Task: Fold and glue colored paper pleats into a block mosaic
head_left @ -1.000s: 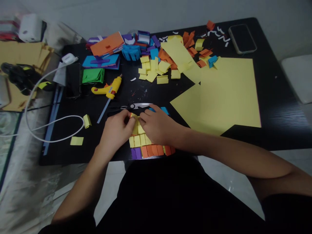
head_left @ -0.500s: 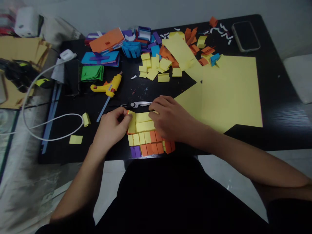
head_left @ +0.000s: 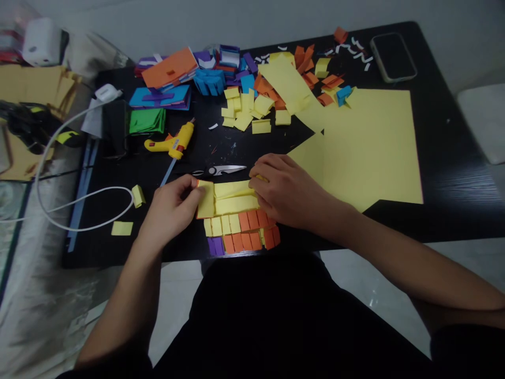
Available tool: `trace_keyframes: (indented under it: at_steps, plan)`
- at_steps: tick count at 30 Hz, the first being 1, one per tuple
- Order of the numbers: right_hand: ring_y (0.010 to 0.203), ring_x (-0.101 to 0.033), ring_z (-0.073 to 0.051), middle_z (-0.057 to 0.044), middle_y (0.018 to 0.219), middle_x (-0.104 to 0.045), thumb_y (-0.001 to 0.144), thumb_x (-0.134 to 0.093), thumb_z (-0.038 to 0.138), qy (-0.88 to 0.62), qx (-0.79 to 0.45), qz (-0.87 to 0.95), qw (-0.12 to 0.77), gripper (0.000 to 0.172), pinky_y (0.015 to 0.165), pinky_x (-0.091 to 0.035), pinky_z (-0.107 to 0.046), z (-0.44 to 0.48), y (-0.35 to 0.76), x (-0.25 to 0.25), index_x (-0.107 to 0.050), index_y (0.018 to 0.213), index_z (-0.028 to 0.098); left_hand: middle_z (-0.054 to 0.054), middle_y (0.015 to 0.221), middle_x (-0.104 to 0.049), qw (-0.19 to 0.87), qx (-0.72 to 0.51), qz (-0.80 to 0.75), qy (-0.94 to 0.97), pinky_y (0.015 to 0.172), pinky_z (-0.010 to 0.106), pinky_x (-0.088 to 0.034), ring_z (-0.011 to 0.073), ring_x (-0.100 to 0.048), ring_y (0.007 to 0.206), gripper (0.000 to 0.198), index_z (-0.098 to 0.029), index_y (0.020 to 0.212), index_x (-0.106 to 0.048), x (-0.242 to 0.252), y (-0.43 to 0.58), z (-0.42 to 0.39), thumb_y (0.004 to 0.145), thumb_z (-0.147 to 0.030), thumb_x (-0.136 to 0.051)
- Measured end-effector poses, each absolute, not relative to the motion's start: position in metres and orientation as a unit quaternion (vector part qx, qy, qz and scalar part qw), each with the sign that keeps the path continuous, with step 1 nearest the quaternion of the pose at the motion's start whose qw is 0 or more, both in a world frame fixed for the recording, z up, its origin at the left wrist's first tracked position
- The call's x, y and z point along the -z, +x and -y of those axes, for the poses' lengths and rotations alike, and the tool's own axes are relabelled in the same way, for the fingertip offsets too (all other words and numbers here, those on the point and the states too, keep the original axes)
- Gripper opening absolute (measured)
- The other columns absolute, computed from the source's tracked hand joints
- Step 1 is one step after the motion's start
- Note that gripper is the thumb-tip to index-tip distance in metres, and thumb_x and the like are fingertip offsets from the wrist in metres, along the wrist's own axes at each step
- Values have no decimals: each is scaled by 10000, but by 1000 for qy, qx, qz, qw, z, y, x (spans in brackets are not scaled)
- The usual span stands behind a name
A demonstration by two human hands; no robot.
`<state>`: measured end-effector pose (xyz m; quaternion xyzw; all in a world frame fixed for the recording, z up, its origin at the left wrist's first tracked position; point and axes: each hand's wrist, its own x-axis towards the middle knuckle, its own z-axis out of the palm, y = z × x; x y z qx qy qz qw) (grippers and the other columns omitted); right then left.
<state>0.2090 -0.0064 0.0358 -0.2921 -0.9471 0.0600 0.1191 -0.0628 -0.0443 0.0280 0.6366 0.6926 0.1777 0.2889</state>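
Note:
On the black table's near side lies a folded yellow paper piece [head_left: 234,202] with a crease along its length. My left hand [head_left: 175,205] pinches the flap [head_left: 205,199] at its left end, where an orange edge shows. My right hand [head_left: 278,189] has its fingers closed on the right end of the paper; the fingertips partly hide what they grip. Just below are rows of small folded paper pieces, a yellow and orange row [head_left: 231,223] and a purple and orange row [head_left: 243,242]. Scissors [head_left: 226,170] lie just beyond the paper.
A yellow glue gun [head_left: 173,142] rests to the left, near a white cable [head_left: 84,228]. Stacks of coloured paper [head_left: 169,68] and loose yellow pieces [head_left: 246,108] lie at the back. A large yellow sheet [head_left: 371,147] and a phone [head_left: 393,58] are on the right.
My left hand has shifted slightly left, and the left flap lies wider and flatter. The paper's upper strip now lifts toward my right hand. The whole view has shifted a little.

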Motion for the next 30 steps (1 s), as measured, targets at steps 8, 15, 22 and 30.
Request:
trace_keyframes:
  at_steps: [8, 15, 22, 30]
  plan:
    - [1157, -560, -342, -196, 1097, -718, 976, -511, 53, -309, -65, 942, 109, 224, 980, -464, -464, 6, 211, -37, -729, 998, 98, -25, 684, -574, 292, -187, -696, 629, 554, 285, -354, 157, -487, 615, 208, -229, 826, -615, -25, -66, 45, 932, -402, -572]
    - [1098, -552, -304, -162, 1050, -731, 969, -530, 46, -326, -33, 938, 109, 222, 1016, -422, -447, 8, 208, -36, -743, 991, 107, -35, 662, -539, 292, -176, -698, 629, 567, 273, -351, 147, -484, 616, 235, -220, 814, -597, -31, -65, 45, 950, -406, -548]
    - [1066, -575, -307, -135, 1006, -728, 917, -566, 42, -357, 19, 932, 59, 194, 1175, -297, -509, 15, 197, -43, -728, 978, 129, -43, 665, -559, 286, -181, -686, 645, 575, 273, -352, 137, -492, 601, 229, -217, 827, -598, -31, -62, 45, 950, -406, -561]
    - [1082, -624, -323, -134, 1034, -746, 929, -604, 96, -319, 1, 946, -60, 171, 1204, -246, -568, 3, 174, -67, -741, 1026, 128, -42, 565, -534, 232, -137, -678, 683, 592, 295, -335, 147, -481, 543, 255, -223, 739, -555, -50, -47, 38, 925, -398, -564]
